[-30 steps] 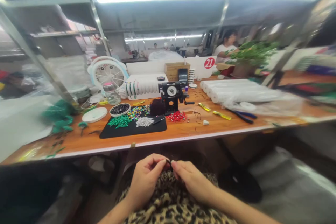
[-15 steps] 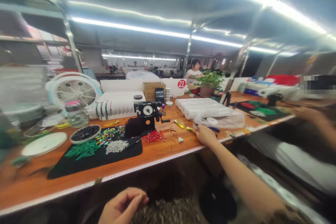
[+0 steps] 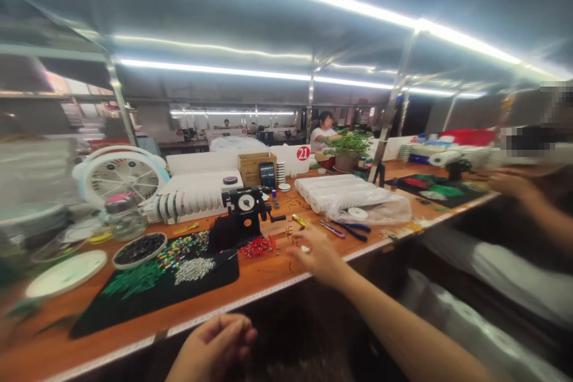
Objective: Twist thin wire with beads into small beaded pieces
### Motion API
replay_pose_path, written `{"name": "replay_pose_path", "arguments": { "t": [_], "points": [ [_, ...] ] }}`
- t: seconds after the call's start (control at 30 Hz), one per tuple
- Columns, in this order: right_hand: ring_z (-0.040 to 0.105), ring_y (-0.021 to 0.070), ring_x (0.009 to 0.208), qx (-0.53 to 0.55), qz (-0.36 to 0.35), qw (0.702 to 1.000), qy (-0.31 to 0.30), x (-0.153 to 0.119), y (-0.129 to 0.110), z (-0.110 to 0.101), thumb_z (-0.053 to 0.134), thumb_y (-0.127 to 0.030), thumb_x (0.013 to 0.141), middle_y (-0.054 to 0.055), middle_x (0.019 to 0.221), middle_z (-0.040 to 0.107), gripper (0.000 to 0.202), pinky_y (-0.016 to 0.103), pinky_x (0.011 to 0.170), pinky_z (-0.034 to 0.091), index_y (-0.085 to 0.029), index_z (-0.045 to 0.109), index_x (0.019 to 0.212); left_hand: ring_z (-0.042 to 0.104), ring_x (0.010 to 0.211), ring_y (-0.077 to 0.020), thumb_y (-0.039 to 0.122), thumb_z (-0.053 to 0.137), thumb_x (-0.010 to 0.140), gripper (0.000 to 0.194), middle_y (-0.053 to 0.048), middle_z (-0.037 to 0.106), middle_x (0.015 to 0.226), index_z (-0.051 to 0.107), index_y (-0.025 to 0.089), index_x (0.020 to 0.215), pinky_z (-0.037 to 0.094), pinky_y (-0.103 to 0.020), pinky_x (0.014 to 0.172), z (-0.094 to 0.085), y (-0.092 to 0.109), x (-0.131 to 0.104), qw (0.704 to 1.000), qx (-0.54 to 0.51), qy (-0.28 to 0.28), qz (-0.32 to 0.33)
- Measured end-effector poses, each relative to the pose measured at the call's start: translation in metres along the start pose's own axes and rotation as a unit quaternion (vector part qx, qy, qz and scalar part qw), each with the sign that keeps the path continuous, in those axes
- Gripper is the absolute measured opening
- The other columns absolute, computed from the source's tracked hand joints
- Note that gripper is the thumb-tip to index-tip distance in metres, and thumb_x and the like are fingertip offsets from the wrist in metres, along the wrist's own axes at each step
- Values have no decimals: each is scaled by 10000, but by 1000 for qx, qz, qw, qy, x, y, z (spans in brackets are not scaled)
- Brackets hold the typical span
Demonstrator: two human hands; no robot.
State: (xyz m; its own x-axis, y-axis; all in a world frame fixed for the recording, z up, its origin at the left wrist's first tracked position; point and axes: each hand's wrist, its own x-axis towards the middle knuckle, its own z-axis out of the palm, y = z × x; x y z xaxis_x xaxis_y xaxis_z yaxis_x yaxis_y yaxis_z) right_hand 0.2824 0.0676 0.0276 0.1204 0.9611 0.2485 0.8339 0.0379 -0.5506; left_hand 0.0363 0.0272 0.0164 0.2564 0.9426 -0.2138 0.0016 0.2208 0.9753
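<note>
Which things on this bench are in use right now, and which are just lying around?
In use: right hand over the small white piece and brown wire bits; left hand low, curled.

Lying about: bead piles, pliers, fan, white rolls.

Mat (image 3: 147,304) on desk (image 3: 268,271), beads (image 3: 192,270) on mat. Fan (image 3: 120,176) behind. Pliers (image 3: 353,230) right, rolls (image 3: 340,191) behind pliers.

Red beads (image 3: 257,246), seemingly black mat (image 3: 147,298)

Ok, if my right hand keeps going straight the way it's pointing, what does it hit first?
Probably the small white piece at your right hand's fingertips, then the red beads beyond; depth is unclear in this blur.
</note>
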Motion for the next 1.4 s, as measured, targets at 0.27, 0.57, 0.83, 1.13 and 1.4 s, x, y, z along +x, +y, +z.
{"name": "replay_pose_path", "arguments": {
  "t": [0.27, 0.57, 0.83, 1.13, 1.4],
  "points": [
    [545, 120, 615, 331, 29, 940, -76, -46, -3, 34, 599, -318, 759, -5, 687, 597, 181, 229, 605, 421, -144, 603, 808, 576, 772, -225, 317, 522, 775, 152, -62, 621, 791, 606, 196, 738, 429, -326, 729, -6, 36, 43, 884, 366, 86, 278],
    [570, 205, 776, 31, 85, 995, 34, 48, 66, 16, 579, -242, 774, 68, 775, 650, 126, 290, 691, 379, -145, 654, 742, 527, 710, -198, 114, 326, 826, 234, -70, 554, 759, 491, 188, 677, 384, -316, 686, 42, 22, 54, 784, 566, -9, 254],
    [487, 238, 1022, -35, -33, 999, 13, 42, 28, -1, 588, -222, 809, 129, 1038, 586, 98, 319, 857, 363, -153, 657, 806, 580, 708, -224, 267, 443, 809, 183, -90, 617, 805, 568, 170, 716, 449, -311, 575, 20, 26, 42, 897, 411, 39, 158],
    [537, 96, 595, 656, -8, 674, -339, -46, -60, 66, 789, -346, 604, -1, 751, 589, 440, 237, 598, 425, -142, 566, 924, 558, 1055, -231, 283, 605, 723, 134, -68, 631, 1099, 671, 191, 651, 405, -329, 936, 15, 30, 8, 959, 214, 35, 182],
    [338, 31, 345, 693, 121, 646, -296, -76, -63, 103, 784, -446, 570, -55, 485, 498, 422, 172, 363, 228, -165, 474, 628, 600, 960, -217, 202, 553, 777, 140, -92, 680, 969, 673, 154, 830, 416, -316, 868, -34, 63, 89, 860, 471, 136, 142]
  ]
}}
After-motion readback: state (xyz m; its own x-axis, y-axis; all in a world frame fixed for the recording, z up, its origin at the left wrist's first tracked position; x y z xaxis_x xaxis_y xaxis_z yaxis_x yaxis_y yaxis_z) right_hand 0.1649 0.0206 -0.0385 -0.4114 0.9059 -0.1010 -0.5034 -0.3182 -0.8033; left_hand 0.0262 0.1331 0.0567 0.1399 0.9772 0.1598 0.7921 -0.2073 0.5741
